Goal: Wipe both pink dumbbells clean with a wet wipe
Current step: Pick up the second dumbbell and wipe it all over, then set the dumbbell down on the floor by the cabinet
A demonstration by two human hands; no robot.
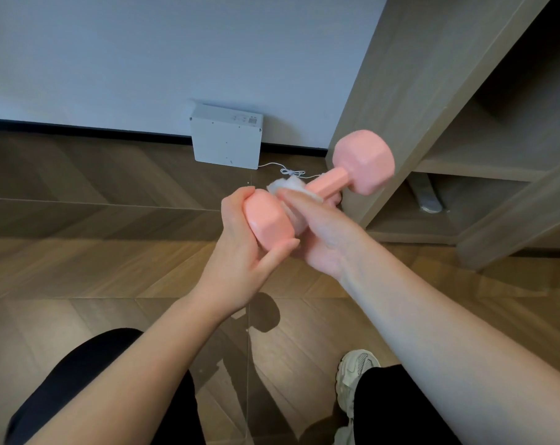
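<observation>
So, one pink dumbbell (320,187) is held up in the air over the wood floor (79,252), tilted so its far head points up and to the right toward the wooden shelf unit (432,107). Its near head is cupped by the left hand (240,248), the grip closed around it with fingers over the top and the thumb pressed underneath. A white wet wipe (288,186) is bunched against the handle just past that head, and it's pinched there by the right hand (323,232), the grip wrapped over wipe and handle together. A bit of pink can be made out just behind the handle, low by the shelf base, but whether that's the second dumbbell can't be told. Further back, a white box-shaped device (225,139) is stood against the wall, with a thin white cord (288,171) trailed across the floor. Black trousers and a pale sneaker (352,377) are seen at the bottom.
</observation>
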